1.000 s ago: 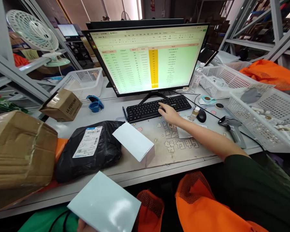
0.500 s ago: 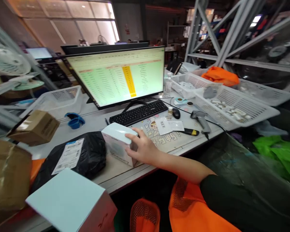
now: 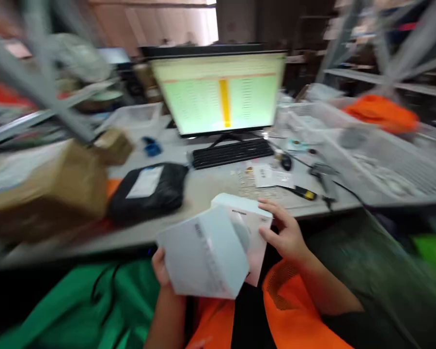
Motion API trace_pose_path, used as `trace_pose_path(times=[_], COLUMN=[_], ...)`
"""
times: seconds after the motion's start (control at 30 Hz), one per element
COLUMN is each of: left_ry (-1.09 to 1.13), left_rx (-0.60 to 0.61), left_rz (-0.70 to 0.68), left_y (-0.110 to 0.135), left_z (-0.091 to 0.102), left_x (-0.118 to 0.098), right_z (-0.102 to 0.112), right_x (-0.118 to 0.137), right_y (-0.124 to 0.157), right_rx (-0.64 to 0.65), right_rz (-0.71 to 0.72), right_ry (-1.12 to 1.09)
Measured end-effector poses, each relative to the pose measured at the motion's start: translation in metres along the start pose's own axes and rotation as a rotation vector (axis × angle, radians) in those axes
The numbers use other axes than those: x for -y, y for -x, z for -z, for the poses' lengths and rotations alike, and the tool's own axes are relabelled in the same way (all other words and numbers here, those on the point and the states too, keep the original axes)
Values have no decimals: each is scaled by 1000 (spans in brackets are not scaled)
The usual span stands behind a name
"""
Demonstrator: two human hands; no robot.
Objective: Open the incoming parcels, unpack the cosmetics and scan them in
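Note:
My left hand (image 3: 160, 267) grips a white box (image 3: 203, 257) from below, close to my body. Behind it my right hand (image 3: 285, 232) holds a second white box (image 3: 249, 218) by its right side. The two boxes overlap in front of the desk's front edge (image 3: 94, 245). The picture is smeared by motion, so the printing on the boxes cannot be read.
On the desk lie a black parcel with a white label (image 3: 150, 186), a keyboard (image 3: 232, 152), a monitor (image 3: 220, 92), a mouse (image 3: 286, 162), a handheld scanner (image 3: 323, 174) and a yellow-handled knife (image 3: 305, 194). Cardboard boxes (image 3: 51, 194) stand at the left, white baskets (image 3: 378, 155) at the right. Orange mesh bags (image 3: 298, 315) and green fabric (image 3: 76, 310) lie below.
My right hand left the keyboard, took the white box off the desk and brought it toward me. My left hand raised its box to meet it. The camera swung.

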State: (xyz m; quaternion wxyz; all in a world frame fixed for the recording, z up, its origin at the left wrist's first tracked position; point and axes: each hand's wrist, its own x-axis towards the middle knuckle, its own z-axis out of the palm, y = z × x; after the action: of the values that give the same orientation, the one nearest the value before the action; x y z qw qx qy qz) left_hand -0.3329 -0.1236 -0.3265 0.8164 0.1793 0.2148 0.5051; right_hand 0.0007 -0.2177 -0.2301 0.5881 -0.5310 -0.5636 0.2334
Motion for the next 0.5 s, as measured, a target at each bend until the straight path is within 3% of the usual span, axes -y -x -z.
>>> trace_pose_path(times=[0.07, 0.13, 0.3, 0.37, 0.43, 0.5], left_ry=[106, 184, 235, 18, -264, -461], left_rx=[-99, -284, -753, -1026, -1344, -1583], left_rz=[-118, -299, -779, -993, -1146, -1222], left_y=[35, 68, 161, 207, 255, 305], left_z=[-4, -7, -1, -2, -6, -11], left_x=[6, 13, 31, 43, 49, 38], right_z=[-23, -53, -160, -209, -252, -288], right_x=[5, 9, 38, 71, 121, 181], right_y=[-9, -19, -22, 3, 44, 86], right_rx=[113, 223, 582, 745, 918, 1094], right_rz=[83, 160, 403, 547, 702, 853], right_ry=[-13, -48, -118, -193, -339, -519])
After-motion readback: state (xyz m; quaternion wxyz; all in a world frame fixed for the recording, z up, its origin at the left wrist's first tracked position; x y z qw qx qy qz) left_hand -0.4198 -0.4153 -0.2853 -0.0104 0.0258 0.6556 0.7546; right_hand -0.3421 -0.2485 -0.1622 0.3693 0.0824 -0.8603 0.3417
